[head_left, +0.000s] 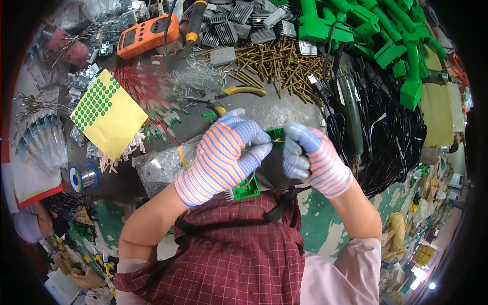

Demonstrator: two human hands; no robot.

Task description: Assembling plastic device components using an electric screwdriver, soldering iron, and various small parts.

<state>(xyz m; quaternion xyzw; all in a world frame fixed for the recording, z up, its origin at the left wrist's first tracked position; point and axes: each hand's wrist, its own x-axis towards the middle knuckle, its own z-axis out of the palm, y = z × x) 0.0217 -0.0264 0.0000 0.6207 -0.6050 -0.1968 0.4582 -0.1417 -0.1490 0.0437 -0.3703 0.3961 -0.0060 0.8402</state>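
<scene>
1. Left hand (218,157) pinches a thin wire (276,141) near the table's (118,184) near edge; right hand (316,158) curled, blurred (grip: cannot tell).
2. Risk: hard tug could snap wire; forearm nudge could tip green case (251,193) off near edge.
3. Room: narrow strip ahead, before screws (284,66); cables (391,137) crowd right edge.

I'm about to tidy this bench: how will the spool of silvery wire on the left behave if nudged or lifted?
The spool may well roll, since it seems to rest on its round blue flanges. It's probably heavy for its size, given the metallic-looking wire wound between them. It should likely feel stiff, as the winding looks tight.
</scene>
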